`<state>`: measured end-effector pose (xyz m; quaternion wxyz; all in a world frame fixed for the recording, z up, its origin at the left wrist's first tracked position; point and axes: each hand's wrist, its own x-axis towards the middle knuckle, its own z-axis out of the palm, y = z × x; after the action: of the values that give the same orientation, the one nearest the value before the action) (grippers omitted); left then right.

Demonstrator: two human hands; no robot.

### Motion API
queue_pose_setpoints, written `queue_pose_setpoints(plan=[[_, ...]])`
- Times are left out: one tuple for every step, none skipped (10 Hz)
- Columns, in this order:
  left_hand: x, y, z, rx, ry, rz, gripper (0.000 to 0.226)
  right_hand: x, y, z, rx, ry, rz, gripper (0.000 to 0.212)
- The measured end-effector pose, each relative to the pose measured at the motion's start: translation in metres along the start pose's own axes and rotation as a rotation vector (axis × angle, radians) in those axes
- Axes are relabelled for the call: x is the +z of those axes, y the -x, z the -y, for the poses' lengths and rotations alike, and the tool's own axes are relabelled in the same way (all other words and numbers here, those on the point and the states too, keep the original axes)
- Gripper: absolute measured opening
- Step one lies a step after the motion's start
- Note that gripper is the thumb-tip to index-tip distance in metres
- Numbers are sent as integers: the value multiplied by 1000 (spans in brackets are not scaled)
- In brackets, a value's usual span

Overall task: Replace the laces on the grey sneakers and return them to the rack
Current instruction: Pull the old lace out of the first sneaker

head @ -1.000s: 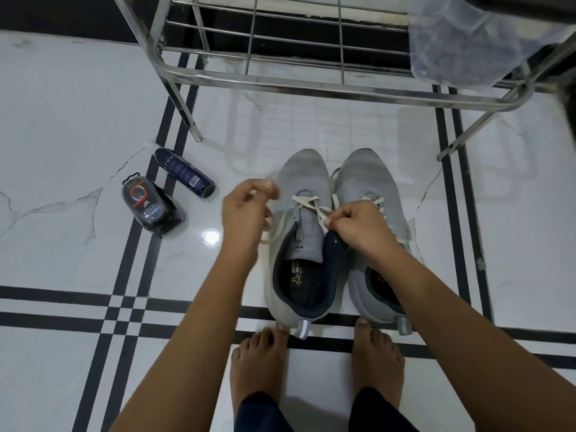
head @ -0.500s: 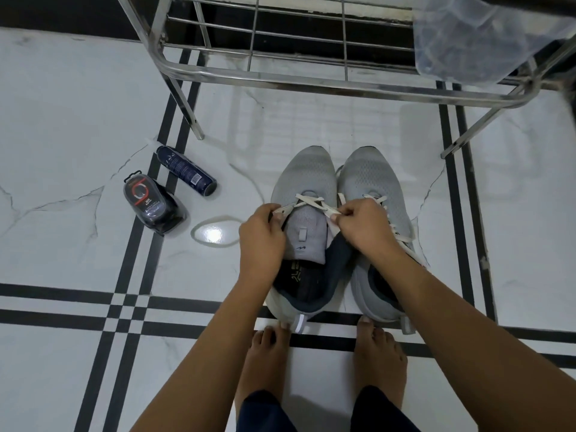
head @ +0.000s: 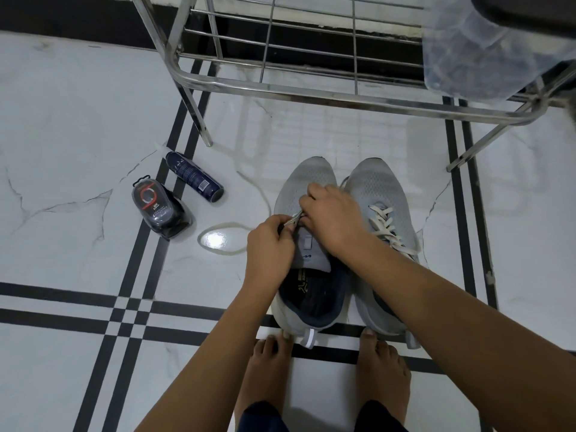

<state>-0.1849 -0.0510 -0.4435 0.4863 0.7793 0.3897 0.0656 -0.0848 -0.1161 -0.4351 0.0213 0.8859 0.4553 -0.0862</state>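
There is only one view, from a wide-angle camera on the person's head. It looks steeply down and slightly forward at the white marble floor with black stripes [head: 78, 88]. The bare feet [head: 268, 375] lie at the near edge, the pair of grey mesh sneakers [head: 374, 188] is close in the middle, and the shiny steel wire rack [head: 311, 92] is at the far edge.

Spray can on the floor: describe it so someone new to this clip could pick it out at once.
Find the steel rack at the top and follow its left front leg to the floor. Just below that foot, left of the sneakers, the can lies on its side. It is a slim dark blue cylinder, unlike the squat clear-fronted pack beside it.
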Motion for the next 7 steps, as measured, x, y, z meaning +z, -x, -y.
queue_pose_setpoints(plan=[[-1,0,-1,1,-4,12,22,0,0,0,-32,-27,-29,32],[-5,0,1,-30,0,-21,23,5,7,-12,154,-309,-59,11],[-6,-1,4,-66,34,-27,26,2,14,-25,413,-546,-135,11],[-3,-1,2,-49,0,-1,26,-7,11,-12,216,-324,17,35],[-2,-1,1,-39,-17,14,25,-9,4,2,71,-82,122,30],[-2,-1,1,-47,-20,8,23,3,-1,-1,127,-218,56,20],[-4,-2,2,-72,-16,-4,23,-19,6,-16,610,-1519,-58,12]])
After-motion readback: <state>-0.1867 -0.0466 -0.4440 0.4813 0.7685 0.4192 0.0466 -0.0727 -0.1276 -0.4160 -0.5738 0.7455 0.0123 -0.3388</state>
